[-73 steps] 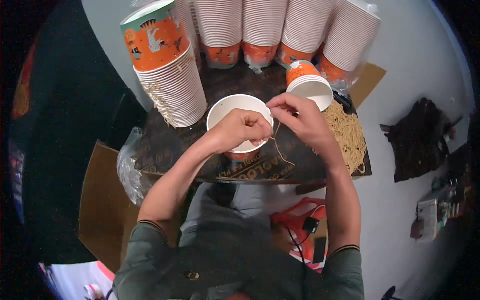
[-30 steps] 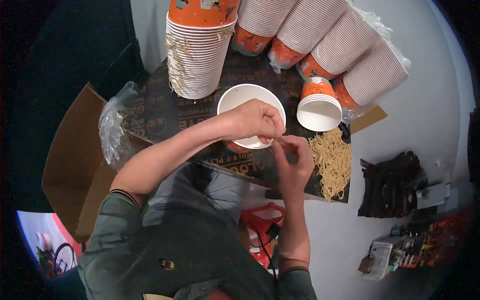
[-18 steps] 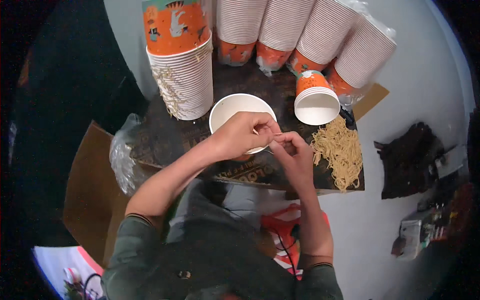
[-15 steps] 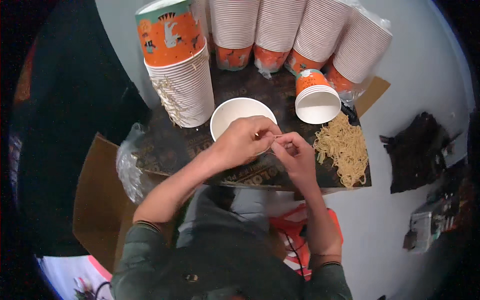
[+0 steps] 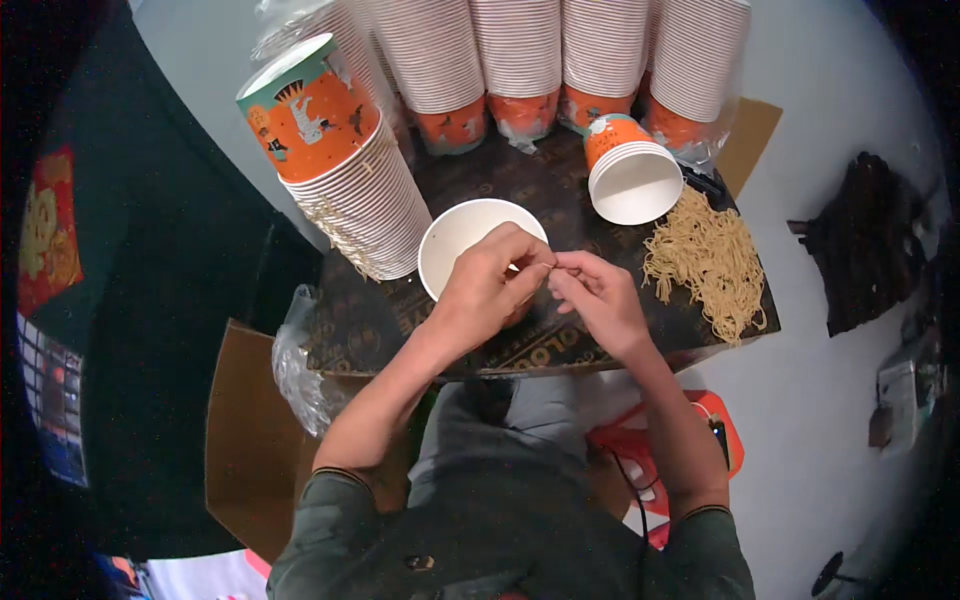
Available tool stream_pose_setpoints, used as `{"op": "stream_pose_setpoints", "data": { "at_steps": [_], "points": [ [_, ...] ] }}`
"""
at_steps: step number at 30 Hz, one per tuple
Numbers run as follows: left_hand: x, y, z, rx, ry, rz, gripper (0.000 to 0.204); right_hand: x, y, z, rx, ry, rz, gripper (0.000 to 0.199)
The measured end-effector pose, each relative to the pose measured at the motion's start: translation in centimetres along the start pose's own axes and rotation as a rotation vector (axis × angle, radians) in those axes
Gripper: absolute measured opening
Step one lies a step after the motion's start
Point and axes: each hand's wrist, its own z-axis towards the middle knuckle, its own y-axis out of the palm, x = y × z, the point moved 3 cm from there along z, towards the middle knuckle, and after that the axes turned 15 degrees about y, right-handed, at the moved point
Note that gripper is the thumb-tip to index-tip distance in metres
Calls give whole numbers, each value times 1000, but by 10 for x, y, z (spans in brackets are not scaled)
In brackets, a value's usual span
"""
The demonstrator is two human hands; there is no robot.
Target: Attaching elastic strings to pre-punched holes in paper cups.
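Pinching together — left hand (image 5: 490,285), right hand (image 5: 597,300) — over white cup (image 5: 462,237).

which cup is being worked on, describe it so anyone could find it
On the dark printed board, look just ahead of the two hands. The white-lined paper cup stands upright and alone under the left hand, unlike the stacked cups beside it.

On the board (image 5: 380,330), a single open cup (image 5: 465,240) stood near the middle. A tilted stack of cups (image 5: 345,170) lay to its left, toward the board's left edge. More cup stacks (image 5: 520,55) lined the far edge. A short stack (image 5: 632,172) sat right of the single cup, and a heap of strings (image 5: 705,260) lay by the right edge. The left hand (image 5: 490,285) and right hand (image 5: 600,300) met at the single cup's near rim.
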Motion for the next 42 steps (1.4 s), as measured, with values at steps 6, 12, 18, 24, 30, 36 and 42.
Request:
{"op": "stream_pose_setpoints", "data": {
  "at_steps": [6, 12, 18, 24, 30, 36, 42],
  "points": [
    [4, -1, 1, 31, 29, -52, 11, 8, -4, 9, -194, 35, 62, 22],
    [-7, 0, -1, 21, 6, -78, 12, 9, -5, 8, -223, 36, 130, 19],
    [-10, -1, -1, 18, -102, -173, 13, 7, -9, 10, -196, 39, 116, 19],
    [-10, 0, -1, 9, -113, -176, 13, 3, -9, 7, -207, 72, 105, 18],
    [-17, -1, -2, -32, -213, -331, 15, 6, -12, 8, -254, 158, 214, 19],
    [-22, -2, -1, -33, -257, -428, 19, 5, -12, 7, -223, 210, 250, 20],
    [-23, -1, 2, -23, -288, -497, 19, 5, -15, 9, -170, 169, 172, 22]
  ]
}}
